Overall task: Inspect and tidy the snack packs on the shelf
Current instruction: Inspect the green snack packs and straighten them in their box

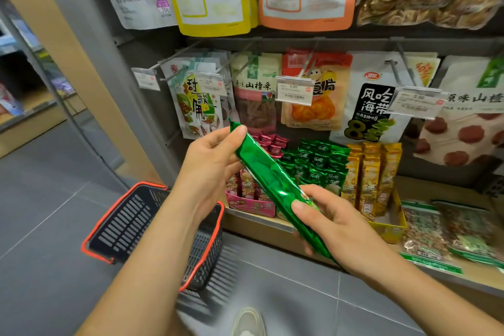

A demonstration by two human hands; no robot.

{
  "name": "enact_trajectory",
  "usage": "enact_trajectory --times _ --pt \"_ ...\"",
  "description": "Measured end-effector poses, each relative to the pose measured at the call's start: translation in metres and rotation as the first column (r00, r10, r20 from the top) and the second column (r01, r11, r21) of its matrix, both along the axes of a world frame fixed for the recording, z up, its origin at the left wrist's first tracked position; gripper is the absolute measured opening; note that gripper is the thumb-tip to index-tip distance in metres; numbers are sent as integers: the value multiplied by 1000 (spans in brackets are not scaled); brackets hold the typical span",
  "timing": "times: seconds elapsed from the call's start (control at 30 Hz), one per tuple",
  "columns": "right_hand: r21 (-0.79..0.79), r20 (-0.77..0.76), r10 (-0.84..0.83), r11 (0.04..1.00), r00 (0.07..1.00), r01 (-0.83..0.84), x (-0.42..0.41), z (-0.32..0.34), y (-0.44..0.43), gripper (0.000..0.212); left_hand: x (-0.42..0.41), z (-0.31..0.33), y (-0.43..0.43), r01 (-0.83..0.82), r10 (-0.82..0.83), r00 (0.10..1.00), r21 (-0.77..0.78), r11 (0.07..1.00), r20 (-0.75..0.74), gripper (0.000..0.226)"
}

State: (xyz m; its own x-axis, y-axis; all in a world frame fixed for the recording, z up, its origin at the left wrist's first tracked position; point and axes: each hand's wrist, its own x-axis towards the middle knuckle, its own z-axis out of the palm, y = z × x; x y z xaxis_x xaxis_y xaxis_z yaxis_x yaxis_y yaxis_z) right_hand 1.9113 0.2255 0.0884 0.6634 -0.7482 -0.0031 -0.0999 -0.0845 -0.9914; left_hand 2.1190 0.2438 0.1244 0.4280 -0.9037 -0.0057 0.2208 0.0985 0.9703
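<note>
1 green snack pack (267,180), tight in grip of left hand (210,161) and right hand (335,224).

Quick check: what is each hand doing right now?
Left hand: closed, holding the upper end of the green snack pack.
Right hand: closed, holding the lower end of the same pack.

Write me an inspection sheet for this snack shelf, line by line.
Surface: wooden shelf, carrying display boxes.
Job's things: green pack held slanted in front of the shelf; green packs, pink packs and yellow packs stand in boxes.
Clutter: nut bags lie flat at the right.
Hands: left hand pinches the pack's upper end; right hand grips its lower end.
Cables: nothing seen.
Surroundings: black, red-rimmed basket on grey floor; snack bags hang on pegs.
</note>
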Motion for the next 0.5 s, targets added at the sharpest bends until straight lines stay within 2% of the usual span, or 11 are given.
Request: enact_trajectory --times 0.1,0.2,0.33,0.4,0.47,0.5 --pt "-19 7 -23 1000 1000 23 -1 -3 -1 13 -4 0 -1 25 -25 999 1 1000 -22 14" --pt "-8 31 -55 998 998 55 1 -5 -1 13 -10 -3 -3 50 -49 998 19 999 -28 7" --pt "-3 51 -106 994 993 106 3 -7 -2 14 -29 -11 -5 96 -97 995 57 994 11 25" --pt "-54 25 -109 992 994 110 3 -8 -2 23 -34 -12 -5 100 -102 995 64 993 24 35" --pt "-121 -50 -91 989 995 85 1 -9 -6 24 -35 -12 -4 137 -139 990 69 988 17 33" --pt "-92 -87 -62 994 994 54 0 -9 -9 19 -35 -14 -3 153 -156 987 74 985 34 28"
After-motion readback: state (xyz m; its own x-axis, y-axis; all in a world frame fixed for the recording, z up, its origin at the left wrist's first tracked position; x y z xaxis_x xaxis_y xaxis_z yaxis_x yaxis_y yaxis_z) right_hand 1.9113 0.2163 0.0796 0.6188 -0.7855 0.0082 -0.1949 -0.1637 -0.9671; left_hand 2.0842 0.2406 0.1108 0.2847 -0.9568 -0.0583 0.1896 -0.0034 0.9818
